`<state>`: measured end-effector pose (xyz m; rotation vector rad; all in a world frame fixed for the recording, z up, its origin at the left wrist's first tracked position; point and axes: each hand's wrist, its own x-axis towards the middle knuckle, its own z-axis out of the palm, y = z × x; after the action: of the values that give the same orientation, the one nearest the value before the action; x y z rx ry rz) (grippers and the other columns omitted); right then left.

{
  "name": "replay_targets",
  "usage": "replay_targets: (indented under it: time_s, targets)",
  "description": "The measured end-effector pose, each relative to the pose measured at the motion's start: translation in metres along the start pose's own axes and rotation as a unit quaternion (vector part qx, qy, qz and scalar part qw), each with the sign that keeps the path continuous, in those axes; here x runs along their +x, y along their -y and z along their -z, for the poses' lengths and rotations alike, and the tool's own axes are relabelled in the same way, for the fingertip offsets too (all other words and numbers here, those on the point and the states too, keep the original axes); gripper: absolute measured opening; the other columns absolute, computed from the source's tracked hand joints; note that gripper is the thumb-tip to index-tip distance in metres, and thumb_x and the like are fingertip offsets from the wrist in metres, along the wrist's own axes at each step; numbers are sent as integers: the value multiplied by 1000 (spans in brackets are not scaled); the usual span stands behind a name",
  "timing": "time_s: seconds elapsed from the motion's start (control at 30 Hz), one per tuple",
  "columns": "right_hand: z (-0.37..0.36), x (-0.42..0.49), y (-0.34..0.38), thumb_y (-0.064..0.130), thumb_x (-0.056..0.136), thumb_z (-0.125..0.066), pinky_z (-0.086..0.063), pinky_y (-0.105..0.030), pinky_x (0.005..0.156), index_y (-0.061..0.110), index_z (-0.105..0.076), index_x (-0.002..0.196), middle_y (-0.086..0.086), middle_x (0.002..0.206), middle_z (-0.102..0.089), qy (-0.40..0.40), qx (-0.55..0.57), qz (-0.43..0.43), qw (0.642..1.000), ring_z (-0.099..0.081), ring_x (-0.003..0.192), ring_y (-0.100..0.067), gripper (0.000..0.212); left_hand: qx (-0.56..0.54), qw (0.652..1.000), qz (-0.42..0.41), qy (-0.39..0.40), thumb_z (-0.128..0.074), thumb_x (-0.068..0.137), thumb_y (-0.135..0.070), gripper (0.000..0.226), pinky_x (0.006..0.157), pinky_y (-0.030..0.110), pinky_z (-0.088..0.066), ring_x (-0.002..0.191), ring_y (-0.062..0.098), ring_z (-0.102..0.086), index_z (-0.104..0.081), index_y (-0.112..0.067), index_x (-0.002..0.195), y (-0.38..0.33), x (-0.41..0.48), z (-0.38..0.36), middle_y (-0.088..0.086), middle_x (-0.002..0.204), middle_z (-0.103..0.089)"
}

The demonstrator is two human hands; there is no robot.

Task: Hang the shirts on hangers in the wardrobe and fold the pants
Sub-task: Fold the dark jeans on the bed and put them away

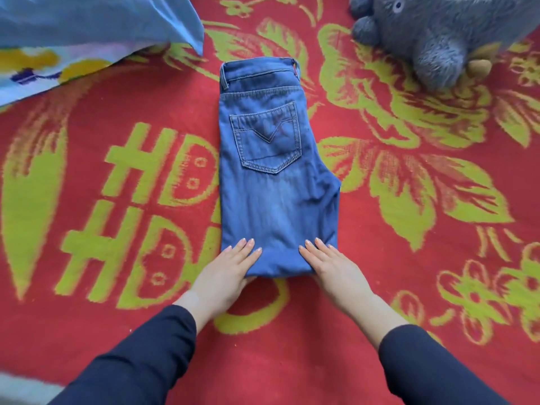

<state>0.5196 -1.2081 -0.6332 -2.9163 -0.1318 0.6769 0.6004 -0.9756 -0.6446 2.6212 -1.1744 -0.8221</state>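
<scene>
- I read the jeans [271, 182] as lying with their long axis running straight away from me. The waistband is at the far end and the folded end is nearest my wrists.
- They lie flat on the red and green blanket [438, 287], back pocket facing up, roughly on my midline.
- My left hand [230, 267] rests on the near left corner of the denim. Its fingers are straight and spread, gripping nothing, with the palm partly off on the blanket.
- My right hand [327, 264] mirrors it on the near right corner, fingers flat and released, pressing the cloth down.
- Neither hand is nearer, as both sit on the same near edge with bare denim between them.
- From either hand, the rest of the jeans stretches forward and away, so I judge any further fold must carry the near end up that axis towards the waistband.
- The right edge bulges outward midway, so I would watch that side for slipping.
- A grey plush toy [438, 39] sits well apart at far right, and a pale blue cloth [87, 24] at far left.
</scene>
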Motion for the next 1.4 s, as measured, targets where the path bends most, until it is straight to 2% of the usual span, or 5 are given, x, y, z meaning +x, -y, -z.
replay_targets:
  time_s: [0.43, 0.6, 1.0, 1.17, 1.4]
  targets:
    - [51, -98, 17, 35, 83, -68, -33, -22, 48, 18, -49, 58, 8, 52, -47, 462, 165, -47, 870, -44, 52, -9, 36, -279, 868, 45, 408, -46, 96, -50, 30, 69, 24, -40, 70, 5, -51, -55, -26, 81, -80, -93, 17, -15, 75, -57]
    - [88, -71, 6, 18, 77, -74, -33, -28, 66, 12, -65, 80, -3, 75, -50, 402, 310, -100, 856, -45, 75, -16, 12, -450, 814, 105, 352, -64, 91, -31, 16, 66, 15, -45, 66, 0, -59, -70, -19, 83, -57, -78, 61, -13, 71, -67]
    - [132, 76, -31, 28, 84, -64, -44, -35, 78, 17, -65, 101, -5, 95, -64, -51, 194, -90, 976, -56, 96, -27, 21, -172, 955, 159, -181, -63, 88, -40, 18, 80, 37, -45, 95, 18, -53, -73, -25, 92, 28, 54, 121, -1, 96, -59]
    - [99, 109, -39, 37, 60, -86, -29, -38, 113, 31, -30, 148, 1, 151, -35, 17, 261, -123, 957, -31, 139, -19, 105, -182, 973, 123, -77, -55, 85, -61, 76, 111, 39, -31, 135, 21, -36, -28, -30, 149, 45, 81, 80, 0, 147, -41]
    - [84, 156, -49, 54, 56, -84, -12, -56, 117, 28, -17, 152, 2, 162, 4, 237, 149, -141, 949, 8, 148, -23, 120, -207, 961, 176, 48, -57, 79, -67, 88, 111, 40, -31, 136, 25, -31, -28, -22, 149, 60, 103, 64, 7, 145, -34]
